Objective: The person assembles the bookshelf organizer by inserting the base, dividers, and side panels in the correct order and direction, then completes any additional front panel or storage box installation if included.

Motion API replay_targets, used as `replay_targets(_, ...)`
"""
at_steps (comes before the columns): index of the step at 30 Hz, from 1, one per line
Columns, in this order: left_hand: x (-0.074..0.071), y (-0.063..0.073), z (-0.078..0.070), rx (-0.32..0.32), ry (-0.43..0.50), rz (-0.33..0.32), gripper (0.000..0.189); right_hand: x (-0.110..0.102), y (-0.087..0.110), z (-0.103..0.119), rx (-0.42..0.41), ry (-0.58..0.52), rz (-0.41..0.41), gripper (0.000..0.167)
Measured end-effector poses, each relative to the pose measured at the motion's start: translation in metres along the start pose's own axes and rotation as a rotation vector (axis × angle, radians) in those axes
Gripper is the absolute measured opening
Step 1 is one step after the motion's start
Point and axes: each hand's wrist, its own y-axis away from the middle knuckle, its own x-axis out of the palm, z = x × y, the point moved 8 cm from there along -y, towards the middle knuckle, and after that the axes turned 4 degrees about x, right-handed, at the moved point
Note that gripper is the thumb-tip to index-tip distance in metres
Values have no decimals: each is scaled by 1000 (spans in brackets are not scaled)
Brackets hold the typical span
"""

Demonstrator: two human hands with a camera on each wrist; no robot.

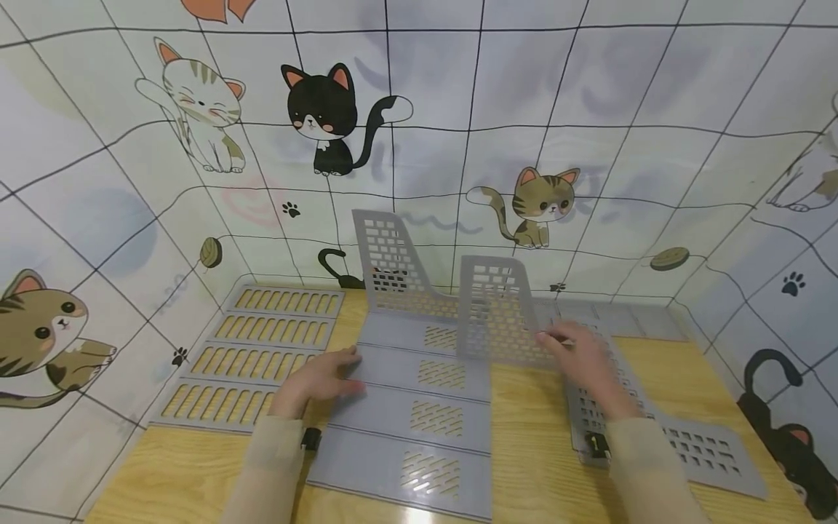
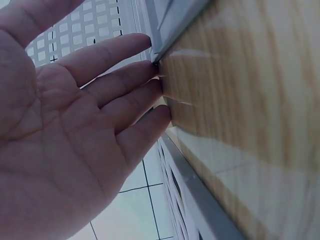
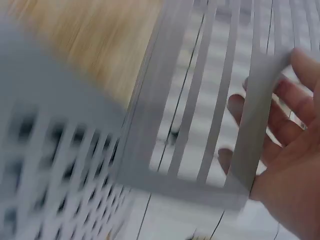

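Note:
A flat grey plastic panel [image 1: 376, 404] with slotted patches lies on the wooden table, a perforated panel [image 1: 412, 280] standing at its far edge. My left hand [image 1: 321, 380] rests at the flat panel's left edge. In the left wrist view its fingers [image 2: 117, 82] are extended, the tips by the panel's edge and the wood. My right hand [image 1: 584, 362] pinches another perforated grey panel [image 1: 476, 320] by its right side and holds it upright, slightly blurred. The right wrist view shows the thumb on one face of that panel [image 3: 257, 115] and fingers behind it.
A slotted grey panel [image 1: 216, 371] lies on the left of the table. Another perforated panel [image 1: 713, 447] lies on the right, partly under my right forearm. Cat-patterned sheeting [image 1: 432, 160] with grid lines hangs behind and at both sides. Bare wood [image 1: 530, 437] shows between panels.

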Motion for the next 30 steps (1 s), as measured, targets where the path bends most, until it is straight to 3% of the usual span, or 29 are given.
replay_targets(3,1,-1,-1,6,-7,6,65,-19,12,-25,88,79,-53,44)
replay_targets(5,1,-1,-1,7,-6,9,64,-28,20,-42,214,95,-71,51)
replay_targets(9,1,-3,-2,16,-1,10,64,-32,36,-67,445,96,-53,71)
replay_targets(12,1,-4,-2,19,2,9,65,-31,43,-74,530,68,-65,81)
replay_targets(23,3,-1,-1,6,-13,11,68,-29,47,-69,526,54,-233,66)
replay_targets(30,3,-1,1,-6,-17,20,73,-28,46,-65,519,46,-237,65)
